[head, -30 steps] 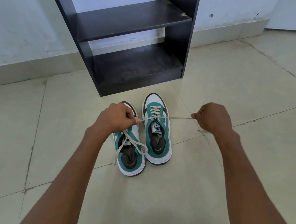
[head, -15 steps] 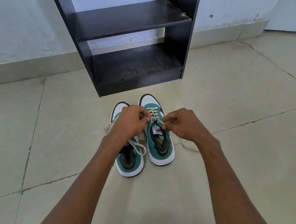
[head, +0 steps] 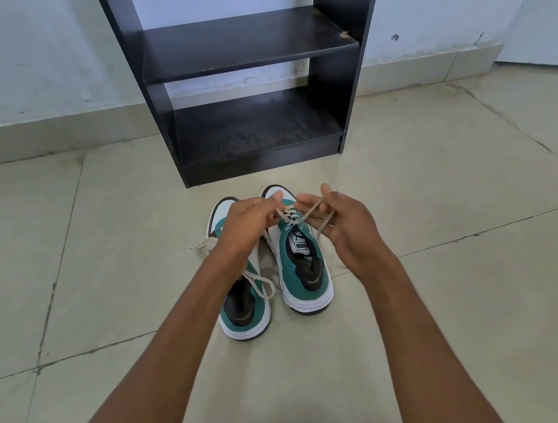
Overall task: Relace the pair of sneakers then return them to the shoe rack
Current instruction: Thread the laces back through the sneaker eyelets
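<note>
Head view: pale beige floor tiles [head: 452,296], dark grout lines, some scuffs. Whitish wall [head: 30,55] behind, stained low down, tiled skirting along base. Black rack [head: 240,50] against wall, two shelves visible, chip at upper shelf's right front corner. Sneakers: left shoe [head: 244,304] and right shoe [head: 301,260] side by side on floor just in front of rack, toes toward it, teal/white. Left hand [head: 245,227] over left shoe's front, grip pinched closed on lace [head: 308,213] of right shoe. Right hand [head: 344,225] part open, lace looped over fingers, thumb up. Left shoe's lace loose, trailing off both sides.
</note>
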